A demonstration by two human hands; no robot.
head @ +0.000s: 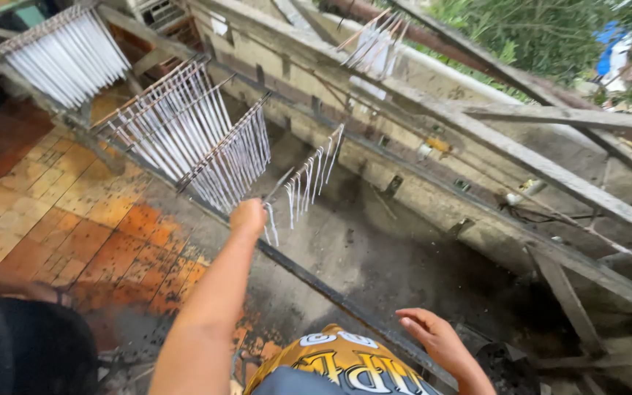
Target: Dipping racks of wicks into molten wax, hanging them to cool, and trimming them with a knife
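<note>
Seen from above, the person's left hand (248, 217) is clenched around the near end of a thin stick strung with hanging white tapers (309, 179), held out over a dark, soot-stained concrete trough (374, 256). Just beside it, more racks of white tapers (184, 135) rest across a dark metal rail (309, 278). The right hand (433, 338) hangs released, fingers loose, near the rail.

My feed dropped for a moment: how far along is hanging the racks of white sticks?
Done: three filled racks hang across the rails, a fourth beyond them. In hand: the left hand holds a sparse rack by its end; the right hand is free. Left: setting this rack down.
</note>
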